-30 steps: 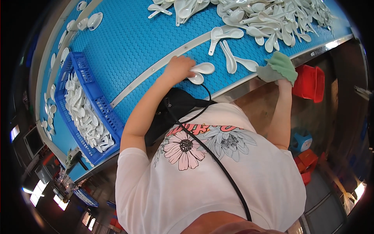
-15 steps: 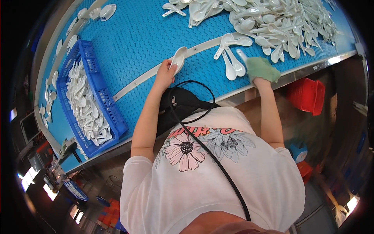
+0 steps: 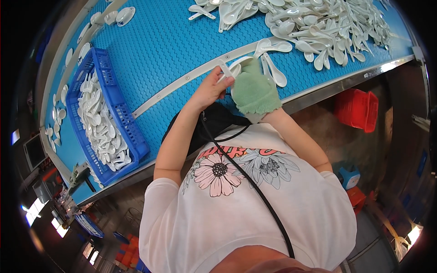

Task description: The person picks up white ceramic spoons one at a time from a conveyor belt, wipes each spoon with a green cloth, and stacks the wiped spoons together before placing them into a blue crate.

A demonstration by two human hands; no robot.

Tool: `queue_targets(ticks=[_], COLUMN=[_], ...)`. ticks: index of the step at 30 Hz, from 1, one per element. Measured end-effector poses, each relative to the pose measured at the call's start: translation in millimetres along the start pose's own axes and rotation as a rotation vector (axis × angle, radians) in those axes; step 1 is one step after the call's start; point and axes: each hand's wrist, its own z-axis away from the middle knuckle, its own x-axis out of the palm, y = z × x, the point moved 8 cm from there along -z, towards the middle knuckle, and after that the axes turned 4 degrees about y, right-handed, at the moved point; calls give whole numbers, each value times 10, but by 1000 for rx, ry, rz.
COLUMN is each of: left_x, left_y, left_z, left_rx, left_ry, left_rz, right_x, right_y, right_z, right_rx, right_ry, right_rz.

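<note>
My left hand pinches white spoons between my thumb and fingers, over the blue table top. My right hand is tucked in a green cloth, right up by those spoons. The cloth hides my right fingers, so I can't tell if they grip anything. A big spoon pile lies off to the right, and a blue basket of spoons sits to my left.

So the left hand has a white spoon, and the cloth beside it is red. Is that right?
Not quite: the cloth is green, as the head view shows. The left hand does have a white spoon.
</note>
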Motion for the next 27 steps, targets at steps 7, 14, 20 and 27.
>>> queue_targets(ticks=[7, 14, 20, 27], left_x=[-655, -2186, -4652, -4073], left_y=[-349, -430, -573, -181], left_z=[251, 958, 2440, 1545], left_rx=[-84, 92, 187, 254], left_ry=[188, 731, 1348, 1368], left_rz=[155, 331, 359, -411], right_x=[71, -400, 171, 902], right_y=[-12, 875, 1051, 1036], right_z=[197, 333, 203, 208], right_rx=[-187, 79, 139, 517], right_ry=[-250, 250, -392, -272], right_rz=[-10, -9, 746, 165])
